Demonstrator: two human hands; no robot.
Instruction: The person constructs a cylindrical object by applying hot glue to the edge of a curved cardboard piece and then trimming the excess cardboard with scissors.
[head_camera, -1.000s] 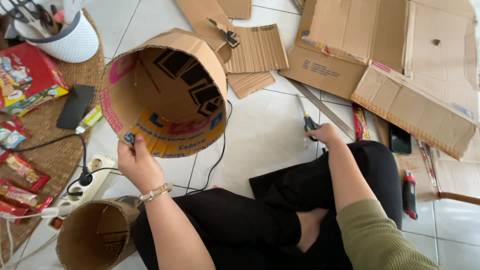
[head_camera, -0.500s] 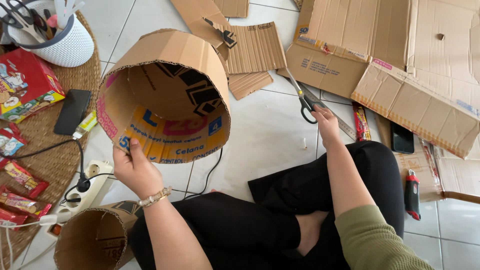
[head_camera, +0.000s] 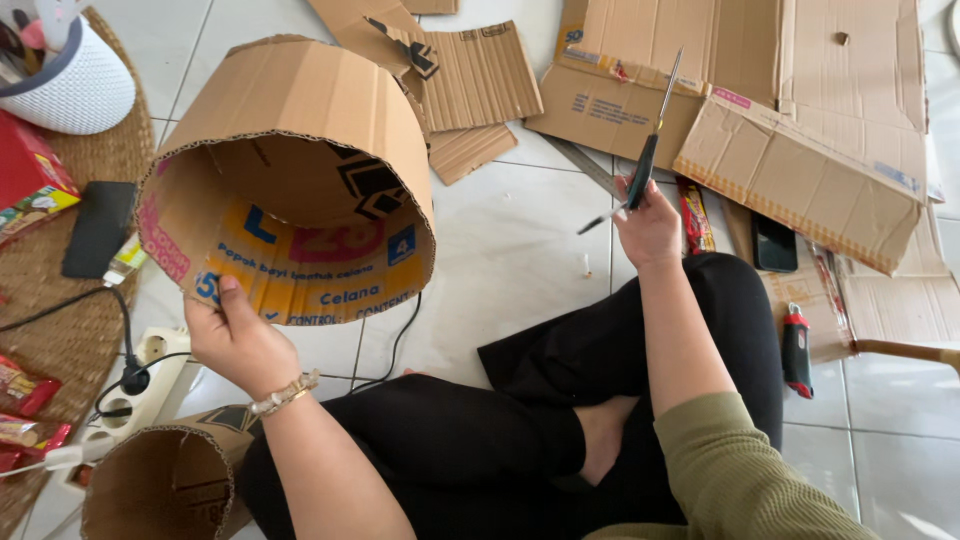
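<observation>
My left hand (head_camera: 238, 338) grips the lower rim of a wide cardboard cylinder (head_camera: 300, 170), held up with its open end facing me and coloured print showing inside. My right hand (head_camera: 650, 225) is raised above my knee and holds a pair of scissors (head_camera: 645, 160) with dark handles, blades pointing up and away. The two hands are well apart. I sit cross-legged on the white tiled floor in black trousers.
Flattened cardboard boxes (head_camera: 800, 130) and corrugated scraps (head_camera: 470, 75) cover the floor ahead. A smaller cardboard tube (head_camera: 160, 485) lies by my left knee. A power strip (head_camera: 150, 375), phone (head_camera: 98, 228), white pot (head_camera: 70, 85) and snack packets sit left. A red-handled cutter (head_camera: 797, 345) lies right.
My right hand has picked the scissors up off the floor and raised them. The left hand has tilted the cylinder a little closer to me.
</observation>
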